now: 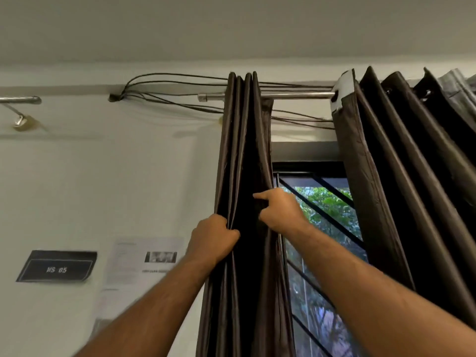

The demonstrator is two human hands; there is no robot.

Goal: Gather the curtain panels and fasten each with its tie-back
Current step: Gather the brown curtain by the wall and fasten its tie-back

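Left curtain panel (244,176) hangs bunched in tight folds near the left end of the curtain rod (296,95). Left hand (212,239) clenched on the panel's outer folds, below the rod. Right hand (279,211) pinching the panel's inner edge, slightly higher, forefinger extended. Right curtain panel (401,176) hangs spread further right along the rod. Window (324,228) shows between the panels. Cables (175,83) run just above and behind the rod.

The curtain panels (242,155) were dark brown cloth with a satin sheen; the rod (296,95) was polished metal.
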